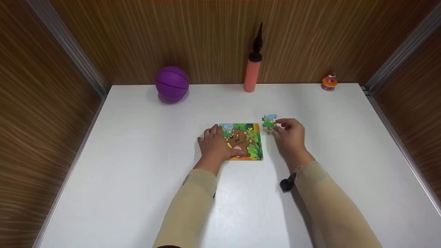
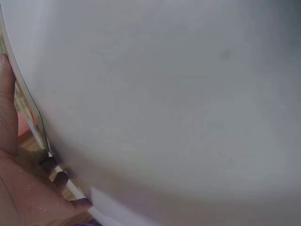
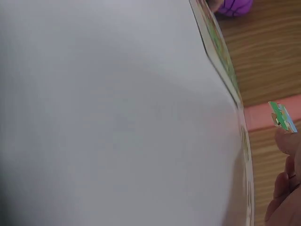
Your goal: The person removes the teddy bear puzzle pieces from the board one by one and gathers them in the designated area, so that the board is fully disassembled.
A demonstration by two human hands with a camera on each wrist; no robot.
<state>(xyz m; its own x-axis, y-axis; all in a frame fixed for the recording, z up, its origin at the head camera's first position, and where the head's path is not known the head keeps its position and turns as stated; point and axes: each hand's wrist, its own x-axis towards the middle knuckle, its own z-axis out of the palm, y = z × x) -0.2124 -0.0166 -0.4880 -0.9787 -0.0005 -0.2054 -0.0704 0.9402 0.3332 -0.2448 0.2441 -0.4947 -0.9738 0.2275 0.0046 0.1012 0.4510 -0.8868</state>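
Pinching one small puzzle piece (image 1: 269, 121) between the right hand's (image 1: 292, 135) thumb and finger, just right of one bear puzzle (image 1: 244, 140). Resting the left hand (image 1: 213, 145) on the puzzle's left side, spreading the thumb away from the fingers. Reaching both arms in from the near side, turning the left palm down, pointing the right fingertips left. Seeing one purple ball (image 1: 172, 83) far left, one pink pump (image 1: 252, 75) far middle, one little toy (image 1: 329, 82) far right.

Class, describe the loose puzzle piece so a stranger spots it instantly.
On the white table, find the bear puzzle partly under the left hand. To its right, the right hand pinches the piece: small and knobbed, unlike the straight-edged puzzle.
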